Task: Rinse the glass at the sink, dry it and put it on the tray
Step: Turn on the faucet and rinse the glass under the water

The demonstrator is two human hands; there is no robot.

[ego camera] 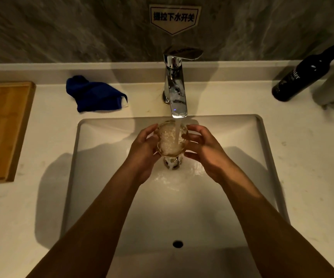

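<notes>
Cupping the glass (171, 139) between left hand (142, 149) and right hand (204, 151), both clamped on its sides, we hold it mouth-up over the sink (101, 177) under the running tap (175, 85). Farther off, the blue cloth (95, 95) lies far-left on the worktop (47, 121), the tray (3, 129) left, so the left grip is nearer.

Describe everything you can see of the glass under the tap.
The glass is clear and rounded, its mouth facing up toward the camera. It is held over the sink basin, right under the tap spout. Running water pours into it and churns white and bubbly inside. The left hand cups one side and the right hand the other. Its base is hidden.
</notes>
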